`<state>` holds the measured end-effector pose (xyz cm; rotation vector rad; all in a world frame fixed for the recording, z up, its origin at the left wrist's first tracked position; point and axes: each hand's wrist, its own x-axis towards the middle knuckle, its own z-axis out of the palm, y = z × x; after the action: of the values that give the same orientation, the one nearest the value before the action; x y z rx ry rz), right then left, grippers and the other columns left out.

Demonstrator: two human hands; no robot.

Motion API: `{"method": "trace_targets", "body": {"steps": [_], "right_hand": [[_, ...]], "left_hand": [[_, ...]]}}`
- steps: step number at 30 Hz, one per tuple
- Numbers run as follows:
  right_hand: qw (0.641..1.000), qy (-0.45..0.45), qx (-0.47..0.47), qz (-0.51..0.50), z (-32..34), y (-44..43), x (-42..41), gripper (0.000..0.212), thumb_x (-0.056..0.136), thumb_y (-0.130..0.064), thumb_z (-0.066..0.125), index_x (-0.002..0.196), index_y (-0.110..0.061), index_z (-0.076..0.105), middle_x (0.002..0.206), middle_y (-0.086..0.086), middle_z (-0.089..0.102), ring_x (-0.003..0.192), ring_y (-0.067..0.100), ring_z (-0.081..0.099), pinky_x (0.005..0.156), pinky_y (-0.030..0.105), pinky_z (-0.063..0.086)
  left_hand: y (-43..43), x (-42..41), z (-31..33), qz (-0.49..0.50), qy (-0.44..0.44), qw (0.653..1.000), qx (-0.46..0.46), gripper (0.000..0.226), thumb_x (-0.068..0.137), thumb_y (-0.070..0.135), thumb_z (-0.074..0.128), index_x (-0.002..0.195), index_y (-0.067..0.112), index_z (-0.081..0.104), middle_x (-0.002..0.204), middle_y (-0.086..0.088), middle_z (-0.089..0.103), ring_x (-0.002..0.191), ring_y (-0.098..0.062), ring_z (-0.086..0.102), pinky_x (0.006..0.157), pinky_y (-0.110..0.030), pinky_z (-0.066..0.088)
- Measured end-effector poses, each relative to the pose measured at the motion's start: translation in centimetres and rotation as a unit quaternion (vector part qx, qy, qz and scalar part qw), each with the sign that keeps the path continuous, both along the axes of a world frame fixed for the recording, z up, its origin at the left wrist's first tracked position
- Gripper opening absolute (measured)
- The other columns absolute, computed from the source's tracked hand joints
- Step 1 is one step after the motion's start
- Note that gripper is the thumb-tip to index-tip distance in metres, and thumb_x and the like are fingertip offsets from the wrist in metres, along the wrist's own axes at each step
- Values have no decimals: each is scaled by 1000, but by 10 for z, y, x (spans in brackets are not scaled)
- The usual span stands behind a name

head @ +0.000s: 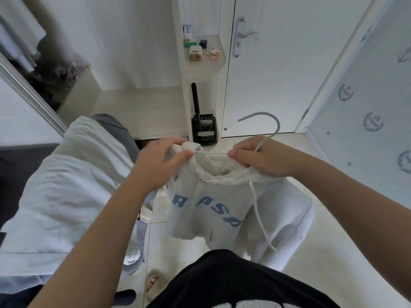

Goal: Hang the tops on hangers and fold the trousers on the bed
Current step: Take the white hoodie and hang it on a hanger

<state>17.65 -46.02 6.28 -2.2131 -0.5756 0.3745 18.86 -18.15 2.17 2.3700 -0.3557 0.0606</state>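
Collar fabric of the grey blue-lettered hoodie (209, 210) is pinched by the left hand (163, 160), just left of the right hand (255, 160) clamped round the grey hanger (270, 127).

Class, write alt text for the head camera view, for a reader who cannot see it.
A person's hands hold a light grey zip hoodie with blue lettering on a grey hanger: the left hand grips the hood, the right hand grips the hanger's neck. Pale clothes lie heaped at the left.
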Motion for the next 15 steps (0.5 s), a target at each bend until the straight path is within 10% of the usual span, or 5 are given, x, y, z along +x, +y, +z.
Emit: {"method": "trace_targets", "body": {"steps": [5,11,15], "right_hand": [[1000,-12,-16,0,6,-11,2,49,104,-32,51,57,-20,41,52,-13,40,48,3,34,52,13,35],[993,-89,-79,29,3,0,-6,45,102,-30,53,59,-23,44,55,-10,48,52,7,44,55,19,33],[977,-137,-154,51,4,8,-9,40,102,-38,51,63,-28,48,60,-4,52,61,11,49,63,32,43]], "left_hand": [[-3,1,5,-91,-23,995,-35,23,104,29,53,93,30,73,84,12,72,82,-4,63,73,-21,46],[-27,26,17,30,282,948,144,92,67,99,40,95,15,64,88,-1,60,84,-19,61,68,-30,44],[-29,39,16,-60,357,907,214,45,79,46,79,108,12,74,104,-1,70,92,-20,66,81,-36,55]]}}
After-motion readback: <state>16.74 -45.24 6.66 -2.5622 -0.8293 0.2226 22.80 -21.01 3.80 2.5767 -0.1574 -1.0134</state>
